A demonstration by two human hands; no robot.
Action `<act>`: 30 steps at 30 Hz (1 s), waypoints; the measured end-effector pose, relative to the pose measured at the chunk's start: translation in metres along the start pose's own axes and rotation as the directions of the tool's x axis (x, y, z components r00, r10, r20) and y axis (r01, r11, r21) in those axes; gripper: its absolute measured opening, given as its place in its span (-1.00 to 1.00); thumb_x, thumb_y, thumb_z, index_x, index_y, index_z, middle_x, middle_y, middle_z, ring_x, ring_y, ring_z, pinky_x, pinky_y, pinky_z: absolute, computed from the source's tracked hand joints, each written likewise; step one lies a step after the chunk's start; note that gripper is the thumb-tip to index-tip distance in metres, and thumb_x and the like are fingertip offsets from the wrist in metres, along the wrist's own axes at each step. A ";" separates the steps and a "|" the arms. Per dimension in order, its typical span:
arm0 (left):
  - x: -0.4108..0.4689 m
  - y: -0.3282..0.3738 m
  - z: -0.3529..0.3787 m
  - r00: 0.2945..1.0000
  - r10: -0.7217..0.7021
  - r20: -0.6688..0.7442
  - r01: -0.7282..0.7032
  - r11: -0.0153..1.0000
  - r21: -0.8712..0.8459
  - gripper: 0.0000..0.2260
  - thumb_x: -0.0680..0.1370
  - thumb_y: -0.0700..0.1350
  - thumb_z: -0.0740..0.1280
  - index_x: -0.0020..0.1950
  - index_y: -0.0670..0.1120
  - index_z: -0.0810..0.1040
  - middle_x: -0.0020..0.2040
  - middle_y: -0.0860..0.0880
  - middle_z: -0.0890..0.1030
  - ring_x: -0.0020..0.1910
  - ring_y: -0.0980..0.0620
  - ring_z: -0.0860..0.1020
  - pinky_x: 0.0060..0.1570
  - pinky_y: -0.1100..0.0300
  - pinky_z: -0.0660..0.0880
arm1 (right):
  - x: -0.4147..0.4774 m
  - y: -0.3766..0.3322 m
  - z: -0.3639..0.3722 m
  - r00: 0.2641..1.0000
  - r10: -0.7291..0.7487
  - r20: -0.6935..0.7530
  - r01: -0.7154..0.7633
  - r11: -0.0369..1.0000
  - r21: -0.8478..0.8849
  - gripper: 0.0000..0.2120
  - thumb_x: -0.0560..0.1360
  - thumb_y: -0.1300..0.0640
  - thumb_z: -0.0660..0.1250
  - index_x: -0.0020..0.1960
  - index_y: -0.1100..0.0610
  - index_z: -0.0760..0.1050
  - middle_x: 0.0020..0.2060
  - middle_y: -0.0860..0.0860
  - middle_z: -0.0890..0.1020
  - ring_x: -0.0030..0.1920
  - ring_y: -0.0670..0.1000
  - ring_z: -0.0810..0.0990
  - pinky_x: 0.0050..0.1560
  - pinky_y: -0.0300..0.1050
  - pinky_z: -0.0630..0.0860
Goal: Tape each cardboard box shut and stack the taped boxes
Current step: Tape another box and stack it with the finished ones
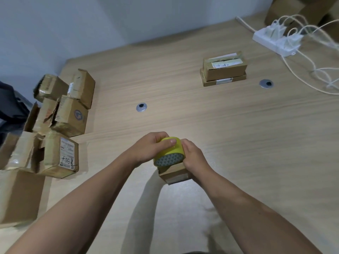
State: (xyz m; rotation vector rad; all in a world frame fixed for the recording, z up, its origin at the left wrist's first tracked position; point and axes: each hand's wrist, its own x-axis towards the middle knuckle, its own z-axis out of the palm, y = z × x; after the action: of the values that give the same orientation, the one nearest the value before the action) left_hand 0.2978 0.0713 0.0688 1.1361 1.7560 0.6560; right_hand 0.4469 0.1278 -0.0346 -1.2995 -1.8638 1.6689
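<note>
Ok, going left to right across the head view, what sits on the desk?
A pile of cardboard boxes → cable grommet → tape roll held between left hand and right hand, above a small box → stack of two boxes → power strip.

Matt wood-grain table (201, 125) — glossy tape (169, 149)
</note>
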 end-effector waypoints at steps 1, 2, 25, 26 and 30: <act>0.001 0.001 -0.001 1.000 0.007 0.001 -0.007 0.999 0.050 -0.72 0.43 0.20 0.35 -0.24 -0.01 0.55 -0.37 0.11 0.53 -0.33 0.11 0.50 -0.25 0.17 0.40 | 0.001 0.000 -0.003 1.000 -0.023 0.007 0.023 0.997 -0.072 -0.77 0.69 0.18 0.09 0.15 0.09 0.52 0.03 0.09 0.59 0.05 0.11 0.57 0.07 0.09 0.52; 0.002 0.002 -0.003 1.000 0.018 -0.001 -0.018 0.993 0.117 -0.72 0.43 0.20 0.35 -0.25 -0.01 0.54 -0.39 0.13 0.52 -0.34 0.13 0.49 -0.26 0.17 0.41 | 0.002 -0.002 -0.005 0.999 -0.042 0.015 0.043 0.989 -0.141 -0.78 0.69 0.18 0.10 0.16 0.11 0.52 0.03 0.09 0.58 0.05 0.11 0.56 0.06 0.05 0.51; -0.012 -0.038 -0.029 0.969 -0.247 0.019 0.168 0.710 0.684 -0.56 0.50 0.34 0.33 -0.11 -0.06 0.58 -0.14 -0.07 0.60 -0.10 -0.08 0.56 -0.10 0.09 0.48 | -0.003 -0.016 -0.007 0.999 -0.049 0.023 0.054 0.919 -0.390 -0.72 0.73 0.04 -0.01 0.07 0.02 0.46 -0.06 -0.03 0.52 -0.04 0.04 0.47 -0.05 -0.09 0.33; -0.012 -0.043 -0.027 0.969 -0.247 0.023 0.169 0.727 0.665 -0.57 0.50 0.34 0.33 -0.13 -0.04 0.57 -0.15 -0.05 0.59 -0.10 -0.07 0.56 -0.12 0.10 0.47 | -0.003 -0.016 -0.009 0.998 -0.058 0.021 0.062 0.917 -0.394 -0.73 0.73 0.05 -0.01 0.07 0.03 0.46 -0.06 -0.02 0.52 -0.04 0.04 0.46 -0.06 -0.10 0.32; -0.013 -0.056 -0.021 0.974 -0.222 0.038 0.163 0.813 0.559 -0.66 0.53 0.28 0.34 -0.18 0.02 0.54 -0.23 0.02 0.57 -0.16 0.01 0.54 -0.19 0.15 0.41 | -0.005 -0.015 -0.010 0.997 -0.075 0.014 0.074 0.908 -0.412 -0.73 0.73 0.07 0.00 0.09 0.07 0.47 -0.07 -0.01 0.52 -0.06 0.04 0.46 -0.10 -0.11 0.30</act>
State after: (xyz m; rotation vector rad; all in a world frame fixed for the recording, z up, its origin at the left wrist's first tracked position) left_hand 0.2582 0.0365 0.0382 1.3161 2.0002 -0.0577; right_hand 0.4510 0.1320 -0.0168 -1.3545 -2.3213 1.2720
